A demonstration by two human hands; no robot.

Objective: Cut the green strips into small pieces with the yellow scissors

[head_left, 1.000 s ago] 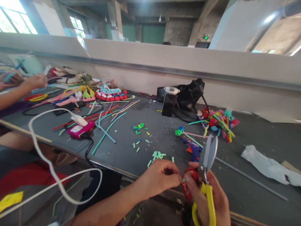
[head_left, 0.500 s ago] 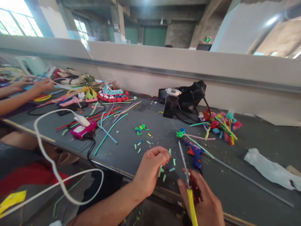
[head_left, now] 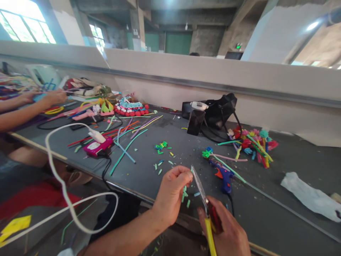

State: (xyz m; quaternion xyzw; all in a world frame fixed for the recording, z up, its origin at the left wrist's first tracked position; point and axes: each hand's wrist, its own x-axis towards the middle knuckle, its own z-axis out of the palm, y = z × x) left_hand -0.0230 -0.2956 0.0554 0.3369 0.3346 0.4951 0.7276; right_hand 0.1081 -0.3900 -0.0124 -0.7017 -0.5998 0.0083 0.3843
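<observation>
My left hand (head_left: 173,190) is closed in a pinch over the table's front edge. A short light-green pipe cleaner piece (head_left: 192,168) shows at its fingertips, mostly hidden. My right hand (head_left: 226,227) grips a pair of scissors (head_left: 199,186) with yellow and red handles. The blades point up and away, their tips right at the left fingertips. Below the left hand lie cut green pieces (head_left: 188,203) and a light-blue piece (head_left: 196,194). Beyond the scissors rests a blue glue gun (head_left: 226,177), with a green and blue fuzzy flower (head_left: 207,152) by its nozzle.
Several long pipe cleaners (head_left: 129,151) and a pink power adapter (head_left: 98,145) lie left. Farther back stand a black bag (head_left: 222,110) and a dark phone (head_left: 195,122). Colourful fuzzy flowers (head_left: 255,142) and a white plastic bag (head_left: 306,195) lie right. Another person's hands (head_left: 53,97) work at far left.
My right hand has brought the scissors left and up, so the blade tips now meet the left fingertips. The left hand keeps its pinch. The view has shifted slightly.
</observation>
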